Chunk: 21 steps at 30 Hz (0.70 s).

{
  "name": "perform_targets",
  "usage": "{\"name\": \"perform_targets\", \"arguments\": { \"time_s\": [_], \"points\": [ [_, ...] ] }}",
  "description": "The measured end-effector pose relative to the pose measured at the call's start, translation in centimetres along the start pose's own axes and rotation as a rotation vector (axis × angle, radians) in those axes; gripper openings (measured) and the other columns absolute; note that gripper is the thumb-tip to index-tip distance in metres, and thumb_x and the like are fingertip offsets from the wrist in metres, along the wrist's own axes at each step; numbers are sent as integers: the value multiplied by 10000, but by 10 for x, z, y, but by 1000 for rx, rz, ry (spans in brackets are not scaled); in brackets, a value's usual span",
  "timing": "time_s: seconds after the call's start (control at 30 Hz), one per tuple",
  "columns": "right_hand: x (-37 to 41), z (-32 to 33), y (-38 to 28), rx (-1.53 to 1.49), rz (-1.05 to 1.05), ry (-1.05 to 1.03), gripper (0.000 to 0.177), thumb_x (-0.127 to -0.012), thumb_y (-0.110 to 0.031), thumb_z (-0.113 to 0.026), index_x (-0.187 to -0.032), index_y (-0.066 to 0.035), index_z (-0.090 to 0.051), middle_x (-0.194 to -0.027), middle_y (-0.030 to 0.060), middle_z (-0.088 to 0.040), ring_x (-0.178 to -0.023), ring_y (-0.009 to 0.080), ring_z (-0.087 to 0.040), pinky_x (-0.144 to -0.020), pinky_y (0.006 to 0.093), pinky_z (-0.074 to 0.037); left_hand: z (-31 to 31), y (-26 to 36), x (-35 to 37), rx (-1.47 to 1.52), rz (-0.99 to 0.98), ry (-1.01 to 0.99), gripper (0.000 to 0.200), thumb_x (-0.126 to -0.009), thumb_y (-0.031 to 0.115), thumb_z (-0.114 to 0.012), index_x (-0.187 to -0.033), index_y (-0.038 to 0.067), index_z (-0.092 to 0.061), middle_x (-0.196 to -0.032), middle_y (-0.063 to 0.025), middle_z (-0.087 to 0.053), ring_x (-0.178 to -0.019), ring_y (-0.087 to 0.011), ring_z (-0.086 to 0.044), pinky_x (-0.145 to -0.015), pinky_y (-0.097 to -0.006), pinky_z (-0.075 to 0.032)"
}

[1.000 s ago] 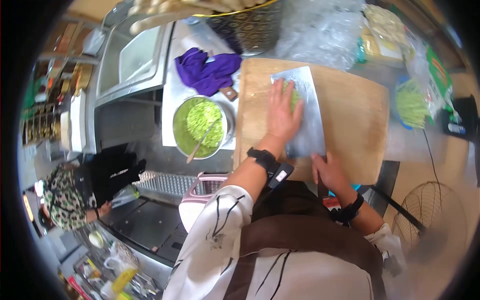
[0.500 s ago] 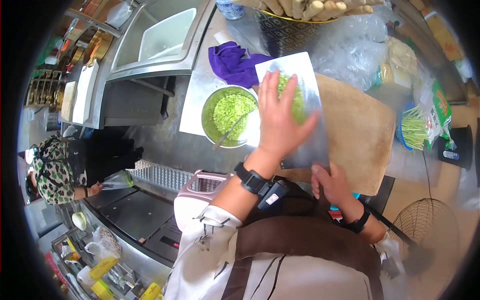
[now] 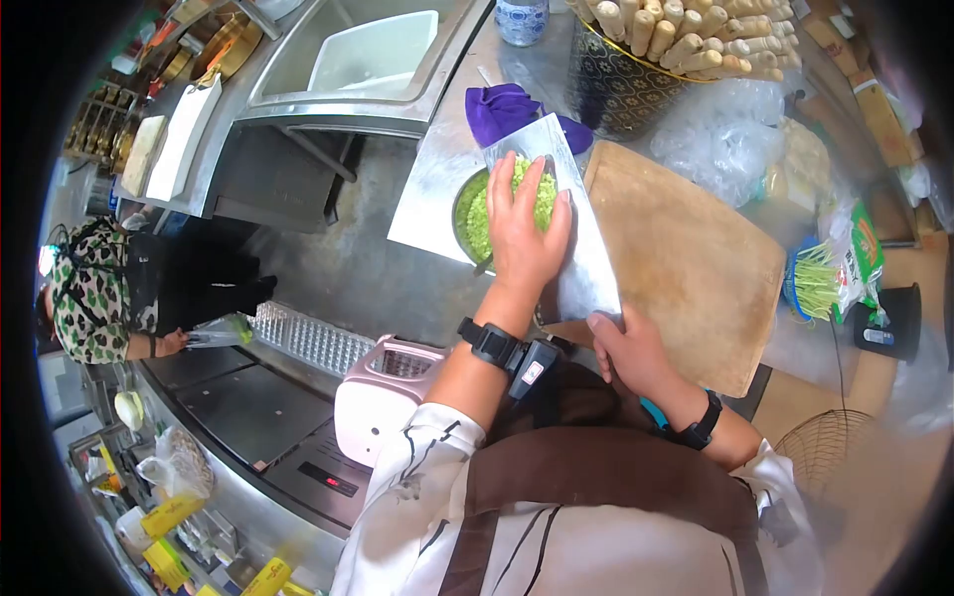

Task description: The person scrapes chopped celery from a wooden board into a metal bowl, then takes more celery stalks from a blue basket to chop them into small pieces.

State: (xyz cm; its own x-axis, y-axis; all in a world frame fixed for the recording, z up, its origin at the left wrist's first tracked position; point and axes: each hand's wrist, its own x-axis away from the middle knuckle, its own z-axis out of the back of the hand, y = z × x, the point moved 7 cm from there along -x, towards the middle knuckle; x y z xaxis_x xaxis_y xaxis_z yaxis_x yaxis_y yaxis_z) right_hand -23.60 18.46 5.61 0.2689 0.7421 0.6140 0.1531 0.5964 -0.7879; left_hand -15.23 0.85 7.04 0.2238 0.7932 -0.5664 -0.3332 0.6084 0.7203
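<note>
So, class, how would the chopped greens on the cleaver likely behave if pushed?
The chopped greens would probably scatter, being small separate bits. They may slide readily along the cleaver, whose blade looks flat and smooth.

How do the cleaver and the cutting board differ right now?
The cleaver is silvery metal; the cutting board is tan. The cleaver's blade is narrower than the board. The cleaver is held in the right hand, bearing chopped greens, while the board lies on the counter. Both have broad, flat faces.
</note>
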Motion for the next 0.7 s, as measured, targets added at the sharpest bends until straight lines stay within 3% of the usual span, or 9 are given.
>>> {"name": "perform_targets", "arguments": {
  "time_s": [0.1, 0.3, 0.4, 0.7],
  "points": [
    [2, -4, -7, 44, 17, 53, 233, -968, -225, -588, -911, -6, -531, -607, 22, -527, -435, 90, -483, -392, 263, -404, 4, -5, -2, 13, 12, 74, 394, -844, 128, -678, -1219, 17, -626, -1352, -247, -503, -1248, -425, -479, -1044, -481, -388],
    [8, -7, -16, 145, 65, 120, 230, -974, -230, -575, -933, -10, -522, -606, 16, -526, -438, 90, -481, -398, 256, -402, 8, -8, -1, 117, 10, 158, 330, -841, 84, -670, -1162, 9, -649, -1296, -214, -558, -1204, -398, -519, -1027, -460, -408],
    [10, -7, -16, 184, 62, 153, 229, -974, -230, -577, -934, -10, -530, -602, 12, -525, -432, 85, -476, -395, 252, -395, 2, -17, -1, 180, 37, 174, 296, -822, 81, -666, -1105, -2, -643, -1274, -202, -549, -1209, -406, -494, -1013, -498, -400],
    [11, 0, -19, 186, 66, 257, 263, -956, -243, -619, -995, 13, -575, -591, -5, -499, -433, 75, -473, -394, 257, -400, -1, -36, 0, 145, 94, 201, 136, -768, 36, -627, -901, 28, -602, -1043, -154, -594, -1062, -363, -543, -978, -487, -404]
  ]
}}
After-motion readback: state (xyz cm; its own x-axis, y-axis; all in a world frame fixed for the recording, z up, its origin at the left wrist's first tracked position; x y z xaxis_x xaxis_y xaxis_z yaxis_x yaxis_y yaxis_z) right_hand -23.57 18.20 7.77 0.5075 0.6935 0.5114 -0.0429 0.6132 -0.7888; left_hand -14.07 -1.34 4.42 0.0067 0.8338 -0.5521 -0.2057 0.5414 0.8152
